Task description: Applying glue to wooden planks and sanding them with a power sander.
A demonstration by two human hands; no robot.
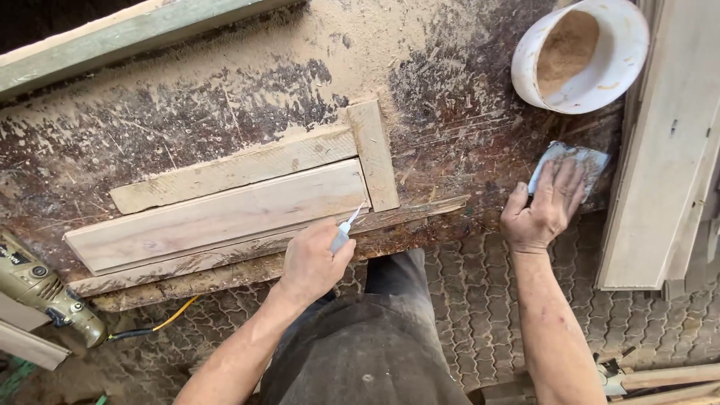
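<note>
My left hand (313,259) grips a small white glue tube (345,231), its tip touching the near right corner of a pale wooden plank (217,217). A second, rougher plank (232,169) lies just behind it, and a short upright strip (373,154) butts against both right ends. My right hand (544,210) rests flat on a folded sheet of sandpaper (574,161) at the right part of the dusty workbench (187,97).
A white plastic bowl of sawdust (581,52) stands at the back right. Long boards (667,142) lean at the right edge. A power tool (49,292) with a yellow cord lies at the left front corner. Paved floor shows below.
</note>
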